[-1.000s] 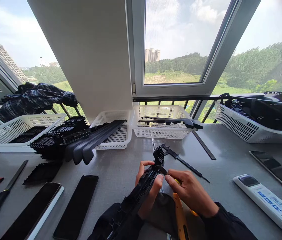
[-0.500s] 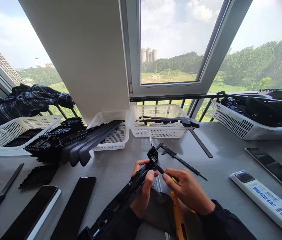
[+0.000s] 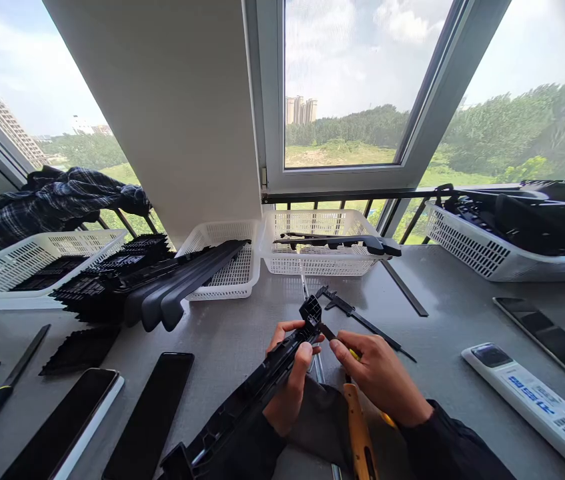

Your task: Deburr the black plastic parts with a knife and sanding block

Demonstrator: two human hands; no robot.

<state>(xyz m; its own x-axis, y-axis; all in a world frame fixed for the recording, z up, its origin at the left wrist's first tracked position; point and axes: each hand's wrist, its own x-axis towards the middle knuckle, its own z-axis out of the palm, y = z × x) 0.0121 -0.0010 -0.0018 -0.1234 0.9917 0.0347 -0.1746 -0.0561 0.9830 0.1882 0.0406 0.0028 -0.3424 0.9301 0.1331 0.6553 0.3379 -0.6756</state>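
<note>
My left hand (image 3: 292, 377) is closed around a long black plastic part (image 3: 257, 387), which slants up from the bottom edge to a ribbed, boxy end. My thumb presses on it just below that end. In my right hand (image 3: 379, 370) is a file (image 3: 328, 331) with a flat dark blade; a bit of yellow handle shows between the fingers, and the rest is covered by the palm. The blade's tip lies against the side of the part near its boxy end, close to my left fingertips. An orange-handled tool (image 3: 359, 430) lies below my right hand.
A caliper (image 3: 357, 320) and a steel ruler (image 3: 405, 288) lie beyond my hands. White baskets (image 3: 222, 291) with black parts line the window side. Phones (image 3: 149, 413), a white device (image 3: 527, 400) and another file (image 3: 9, 383) flank me.
The black part and both hands have shifted slightly right, along with a small shift of the whole view. The file stays at the part's end, its blade slightly moved.
</note>
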